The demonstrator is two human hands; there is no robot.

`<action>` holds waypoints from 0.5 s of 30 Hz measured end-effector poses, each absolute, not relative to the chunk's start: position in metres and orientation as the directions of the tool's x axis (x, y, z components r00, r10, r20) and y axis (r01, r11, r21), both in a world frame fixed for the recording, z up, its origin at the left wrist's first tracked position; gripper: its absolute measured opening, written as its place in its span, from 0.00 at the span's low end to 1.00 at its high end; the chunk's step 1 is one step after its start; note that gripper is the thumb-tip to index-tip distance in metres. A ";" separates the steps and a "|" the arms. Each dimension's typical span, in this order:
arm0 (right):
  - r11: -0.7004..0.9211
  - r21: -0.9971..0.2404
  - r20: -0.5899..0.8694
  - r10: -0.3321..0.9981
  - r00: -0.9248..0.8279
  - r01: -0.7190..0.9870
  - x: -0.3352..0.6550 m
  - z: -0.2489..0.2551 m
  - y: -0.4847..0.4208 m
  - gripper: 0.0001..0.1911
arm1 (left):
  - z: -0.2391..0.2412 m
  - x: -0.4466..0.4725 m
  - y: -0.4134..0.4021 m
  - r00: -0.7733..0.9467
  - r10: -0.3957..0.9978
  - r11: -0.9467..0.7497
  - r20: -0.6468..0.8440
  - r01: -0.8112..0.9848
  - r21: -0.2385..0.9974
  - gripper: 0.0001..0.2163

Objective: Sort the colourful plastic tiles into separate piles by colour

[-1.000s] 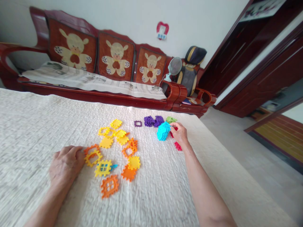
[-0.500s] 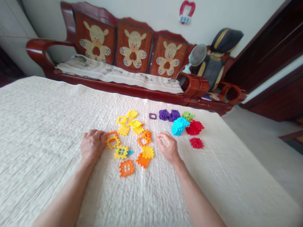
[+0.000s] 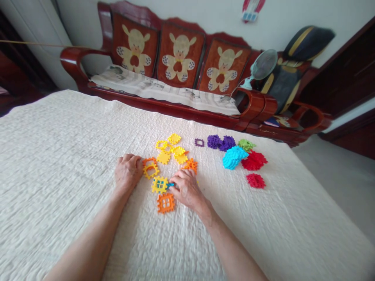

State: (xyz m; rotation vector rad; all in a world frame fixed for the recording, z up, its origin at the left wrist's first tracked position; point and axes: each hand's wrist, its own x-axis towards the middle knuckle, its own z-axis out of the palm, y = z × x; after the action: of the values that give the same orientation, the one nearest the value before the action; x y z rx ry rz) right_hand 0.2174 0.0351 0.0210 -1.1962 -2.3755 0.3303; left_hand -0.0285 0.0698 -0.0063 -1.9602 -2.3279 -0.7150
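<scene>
Flat plastic puzzle tiles lie on a cream quilted cover (image 3: 58,164). My left hand (image 3: 126,171) rests curled on the cover, its fingertips against an orange and a yellow frame tile (image 3: 150,168). My right hand (image 3: 186,189) is closed in a pinch on a small blue tile (image 3: 170,184) that sticks out from under a yellow window tile (image 3: 159,184). An orange window tile (image 3: 165,203) lies just below that hand. Several yellow tiles (image 3: 171,150) sit beyond.
To the right are a blue tile stack (image 3: 233,157), red tiles (image 3: 254,160), a second red tile (image 3: 255,180), purple tiles (image 3: 220,142) and a green one (image 3: 246,144). A red wooden sofa (image 3: 175,109) with bear cushions stands behind, a fan (image 3: 260,66) at its right end.
My right hand left the blue stack at the right, came back left and closed on the blue tile by the yellow window tile. The view swung left; my left hand stayed put.
</scene>
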 end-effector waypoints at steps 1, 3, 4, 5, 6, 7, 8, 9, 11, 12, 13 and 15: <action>0.589 -0.425 0.298 0.808 -0.509 0.687 0.218 0.021 0.035 0.05 | -0.006 -0.028 0.070 -0.216 0.930 0.112 0.297 0.937 0.331 0.19; 0.571 -0.472 0.314 0.821 -0.477 0.672 0.219 0.020 0.036 0.06 | -0.006 -0.028 0.070 -0.221 0.930 0.118 0.295 0.937 0.330 0.18; 0.563 -0.494 0.327 0.827 -0.458 0.662 0.220 0.020 0.037 0.07 | -0.006 -0.028 0.069 -0.221 0.929 0.118 0.297 0.937 0.330 0.18; 0.557 -0.516 0.346 0.830 -0.437 0.651 0.222 0.020 0.038 0.07 | -0.006 -0.028 0.069 -0.218 0.929 0.114 0.299 0.937 0.330 0.18; 0.554 -0.535 0.369 0.832 -0.413 0.638 0.224 0.020 0.039 0.07 | -0.006 -0.028 0.070 -0.214 0.929 0.108 0.302 0.937 0.331 0.18; 0.553 -0.550 0.397 0.832 -0.387 0.626 0.225 0.020 0.040 0.07 | -0.007 -0.028 0.070 -0.210 0.929 0.103 0.305 0.937 0.334 0.18; 0.555 -0.559 0.428 0.830 -0.359 0.616 0.227 0.019 0.042 0.07 | -0.007 -0.028 0.070 -0.208 0.929 0.098 0.306 0.936 0.337 0.18; 0.558 -0.559 0.458 0.824 -0.333 0.613 0.229 0.018 0.043 0.07 | -0.007 -0.028 0.070 -0.209 0.929 0.098 0.306 0.935 0.341 0.18; 0.568 -0.533 0.496 0.810 -0.313 0.627 0.232 0.016 0.046 0.07 | -0.008 -0.028 0.070 -0.215 0.928 0.104 0.303 0.933 0.345 0.18; 0.576 -0.509 0.501 0.802 -0.324 0.639 0.233 0.015 0.046 0.07 | -0.007 -0.028 0.070 -0.218 0.928 0.107 0.301 0.932 0.345 0.18; 0.585 -0.484 0.494 0.797 -0.349 0.651 0.234 0.015 0.046 0.08 | -0.007 -0.028 0.070 -0.218 0.929 0.107 0.300 0.933 0.344 0.18; 0.599 -0.443 0.451 0.792 -0.411 0.667 0.235 0.014 0.046 0.11 | -0.007 -0.028 0.070 -0.214 0.930 0.105 0.300 0.934 0.341 0.18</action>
State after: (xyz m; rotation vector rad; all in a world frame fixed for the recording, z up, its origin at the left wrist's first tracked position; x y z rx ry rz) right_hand 0.2349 0.0458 0.0139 -1.1479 -2.1914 0.2556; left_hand -0.0284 0.0700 -0.0071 -1.9630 -2.3275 -0.7314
